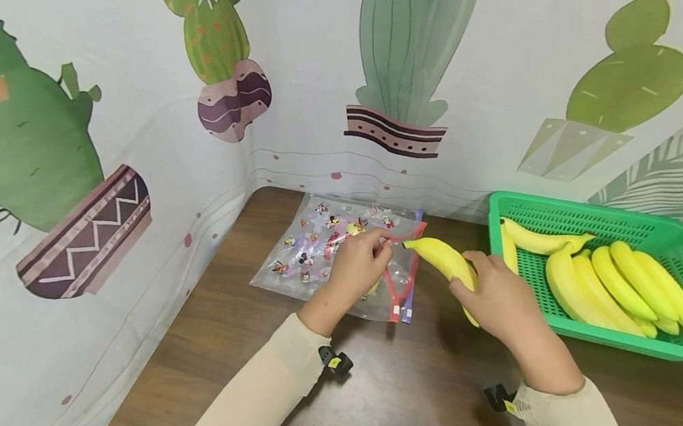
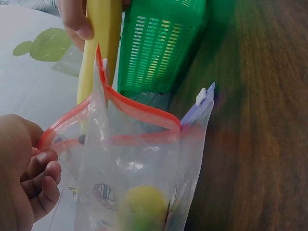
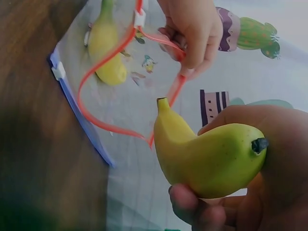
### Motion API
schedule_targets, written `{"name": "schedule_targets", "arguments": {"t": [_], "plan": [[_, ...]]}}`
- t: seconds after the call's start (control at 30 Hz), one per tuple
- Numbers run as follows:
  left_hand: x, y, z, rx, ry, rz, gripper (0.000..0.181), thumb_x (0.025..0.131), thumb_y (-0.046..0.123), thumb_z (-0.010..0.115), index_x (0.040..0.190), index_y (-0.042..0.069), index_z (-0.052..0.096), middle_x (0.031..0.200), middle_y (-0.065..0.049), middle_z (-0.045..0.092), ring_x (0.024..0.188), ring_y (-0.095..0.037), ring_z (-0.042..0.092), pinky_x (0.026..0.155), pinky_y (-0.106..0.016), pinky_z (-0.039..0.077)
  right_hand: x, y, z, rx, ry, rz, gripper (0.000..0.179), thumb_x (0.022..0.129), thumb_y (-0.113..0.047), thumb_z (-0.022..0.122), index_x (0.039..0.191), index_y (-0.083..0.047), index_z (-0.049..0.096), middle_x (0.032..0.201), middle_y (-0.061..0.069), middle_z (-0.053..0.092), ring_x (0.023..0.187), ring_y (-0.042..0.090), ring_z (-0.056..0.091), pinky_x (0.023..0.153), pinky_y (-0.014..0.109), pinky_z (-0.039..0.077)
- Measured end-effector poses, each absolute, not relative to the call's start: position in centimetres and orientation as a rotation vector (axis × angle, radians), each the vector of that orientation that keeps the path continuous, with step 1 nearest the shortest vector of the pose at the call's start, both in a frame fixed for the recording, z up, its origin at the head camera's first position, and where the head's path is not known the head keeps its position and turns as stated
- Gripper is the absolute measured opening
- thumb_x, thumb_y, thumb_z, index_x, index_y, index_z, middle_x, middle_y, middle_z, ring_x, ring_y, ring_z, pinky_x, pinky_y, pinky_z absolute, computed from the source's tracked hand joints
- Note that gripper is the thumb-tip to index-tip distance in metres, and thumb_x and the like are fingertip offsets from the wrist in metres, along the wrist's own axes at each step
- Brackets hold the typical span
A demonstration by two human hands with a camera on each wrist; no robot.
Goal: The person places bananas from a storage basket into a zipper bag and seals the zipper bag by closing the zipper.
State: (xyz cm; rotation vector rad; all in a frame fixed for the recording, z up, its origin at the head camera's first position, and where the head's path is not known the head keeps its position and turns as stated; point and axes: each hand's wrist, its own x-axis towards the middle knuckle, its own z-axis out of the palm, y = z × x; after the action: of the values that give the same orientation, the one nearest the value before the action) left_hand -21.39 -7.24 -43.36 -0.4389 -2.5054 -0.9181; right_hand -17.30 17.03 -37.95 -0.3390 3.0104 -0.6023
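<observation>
A clear zip bag (image 1: 313,251) with cartoon prints lies at the table's back left, its red-edged mouth (image 3: 89,103) spread apart toward the right. My left hand (image 1: 356,264) pinches the red edge between thumb and fingers. Inside the bag shows a yellow banana (image 3: 106,48), blurred through the plastic. My right hand (image 1: 498,298) grips another banana (image 1: 443,257) around its middle, one end pointing at the bag's mouth. Beneath the red edge runs a purple zip edge (image 2: 204,103) with a white slider, seemingly of a second bag.
A green basket (image 1: 601,341) with several bananas (image 1: 603,286) stands to the right on the brown wooden table (image 1: 360,407). Behind and to the left hangs a white cloth (image 1: 307,52) printed with cacti, reaching down to the table's edge.
</observation>
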Motion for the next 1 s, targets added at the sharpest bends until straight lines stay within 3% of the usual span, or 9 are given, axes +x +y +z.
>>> {"name": "schedule_targets", "arguments": {"t": [0.4,0.67,1.0], "plan": [[-21.4,-7.2,-43.5,-0.442,-2.522,-0.900,0.018,0.096,0.017,0.061,0.106,0.010,0.073,0.066,0.004,0.062,0.054,-0.005,0.048,0.051,-0.018,0.036,-17.5,15.2,-40.3,-0.314,2.997,-0.650,0.060,0.097,-0.037,0.054,0.140,0.003,0.048,0.117,0.024,0.057,0.072,0.026,0.055,0.063,0.038,0.045],[-21.4,-7.2,-43.5,-0.448,-2.521,-0.886,0.018,0.096,0.019,0.059,0.105,0.011,0.074,0.064,0.006,0.060,0.053,-0.005,0.047,0.052,-0.018,0.036,-17.7,14.1,-41.5,-0.220,2.945,-0.779,0.061,0.098,-0.036,0.052,0.137,0.010,0.044,0.111,0.023,0.054,0.076,0.026,0.058,0.063,0.037,0.049],[-21.5,-7.3,-43.4,-0.459,-2.511,-0.872,0.017,0.096,0.017,0.060,0.104,0.011,0.074,0.063,0.006,0.059,0.052,-0.004,0.045,0.051,-0.018,0.035,-18.4,13.0,-42.8,-0.209,2.965,-0.791,0.059,0.097,-0.035,0.053,0.138,0.006,0.045,0.106,0.022,0.059,0.073,0.026,0.058,0.058,0.033,0.045]]}}
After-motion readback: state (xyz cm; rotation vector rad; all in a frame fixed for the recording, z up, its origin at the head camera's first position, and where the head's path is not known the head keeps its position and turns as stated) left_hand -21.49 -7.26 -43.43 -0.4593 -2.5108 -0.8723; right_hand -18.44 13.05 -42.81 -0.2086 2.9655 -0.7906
